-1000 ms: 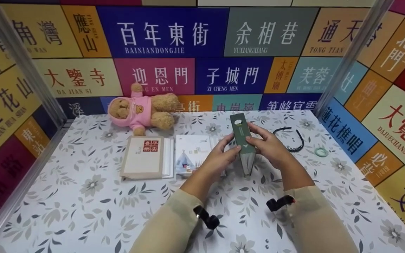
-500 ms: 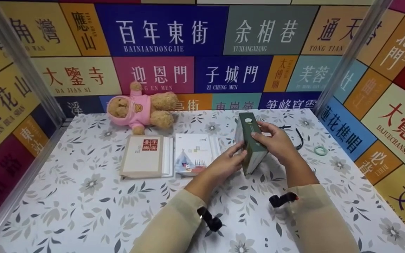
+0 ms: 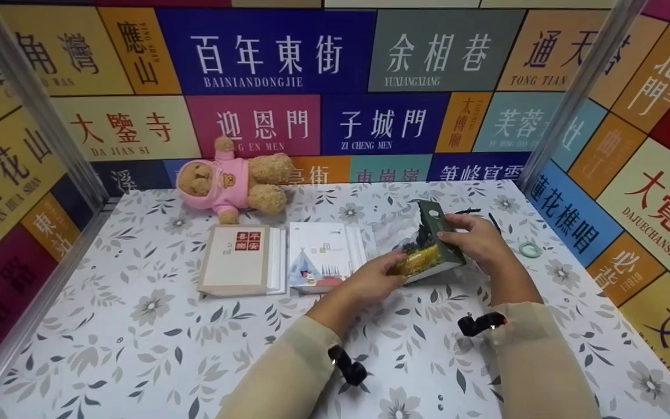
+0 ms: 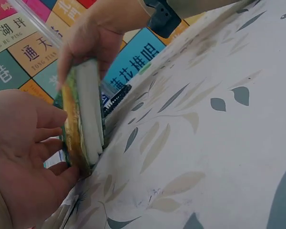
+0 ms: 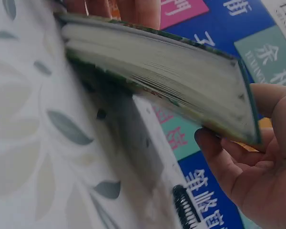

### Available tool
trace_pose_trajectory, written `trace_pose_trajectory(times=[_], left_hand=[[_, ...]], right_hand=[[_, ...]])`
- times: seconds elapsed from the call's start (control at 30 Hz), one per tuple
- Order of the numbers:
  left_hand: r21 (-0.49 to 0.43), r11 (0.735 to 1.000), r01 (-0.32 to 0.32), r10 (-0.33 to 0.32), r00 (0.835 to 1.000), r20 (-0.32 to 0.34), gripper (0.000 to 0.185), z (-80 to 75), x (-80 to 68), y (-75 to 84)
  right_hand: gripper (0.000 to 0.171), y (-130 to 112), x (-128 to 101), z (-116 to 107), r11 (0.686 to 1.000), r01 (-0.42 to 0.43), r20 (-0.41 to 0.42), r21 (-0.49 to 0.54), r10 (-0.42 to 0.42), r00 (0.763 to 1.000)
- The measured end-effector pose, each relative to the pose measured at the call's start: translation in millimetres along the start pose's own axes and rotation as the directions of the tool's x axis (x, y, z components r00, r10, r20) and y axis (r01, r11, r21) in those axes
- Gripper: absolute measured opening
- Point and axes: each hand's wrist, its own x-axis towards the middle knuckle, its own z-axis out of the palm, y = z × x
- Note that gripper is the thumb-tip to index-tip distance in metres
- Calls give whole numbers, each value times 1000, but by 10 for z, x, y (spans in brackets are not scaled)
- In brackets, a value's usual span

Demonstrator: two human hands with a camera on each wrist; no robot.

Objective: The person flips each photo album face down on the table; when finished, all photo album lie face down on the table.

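Note:
A thick hardcover book (image 3: 428, 259) with a green spine and a landscape cover leans over the table, tilted, cover facing up and left. My right hand (image 3: 477, 241) grips it along the spine, thumb on the green face. At the opposite, lower left edge my left hand (image 3: 373, 278) holds the cover side with its fingers. In the left wrist view the left hand's fingertips (image 4: 69, 171) press against the cover. The right wrist view shows the pages (image 5: 152, 71) closed between the covers, with the right hand (image 5: 257, 176) at the spine end.
A beige book (image 3: 236, 270) and a white book with a tent picture (image 3: 319, 253) lie side by side left of the hands. Behind them rests a teddy bear (image 3: 233, 183) in pink. A black toothed headband (image 3: 495, 222) and a green bangle (image 3: 530, 250) lie on the right.
The green book has gone from upright, spine toward me, to turned and tipped over to the left, showing its cover. Both hands have shifted right along with it.

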Motion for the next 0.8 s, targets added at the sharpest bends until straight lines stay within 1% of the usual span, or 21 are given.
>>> trace_pose_trajectory(times=[0.07, 0.13, 0.2, 0.3, 0.43, 0.57, 0.77, 0.8], left_hand=[[56, 998, -2, 0, 999, 34, 58, 4, -15, -10], [125, 992, -20, 13, 998, 62, 58, 6, -13, -29], [185, 982, -38, 23, 996, 86, 58, 5, -5, -40], [262, 963, -60, 30, 993, 116, 58, 1, 12, -45], [314, 947, -76, 33, 990, 140, 59, 2, 16, -37], [358, 928, -103, 49, 987, 155, 59, 8, 11, -29], [422, 893, -156, 91, 981, 170, 53, 17, 20, -22], [423, 892, -159, 94, 981, 171, 53, 19, 21, -22]], right_hand=[[74, 87, 38, -10, 1000, -6, 13, -10, 6, 1000], [74, 160, 68, -21, 1000, -10, 34, 2, 10, 999], [75, 209, 83, -37, 1000, -15, 58, 14, 14, 998], [74, 243, 96, -61, 1000, -29, 68, 3, 28, 997], [73, 280, 111, -78, 999, -36, 67, -33, 38, 997], [74, 353, 123, -88, 999, -31, 91, -28, 33, 995], [80, 440, 118, -98, 998, -61, 127, 35, 56, 990], [80, 443, 119, -96, 997, -66, 127, 46, 60, 990]])
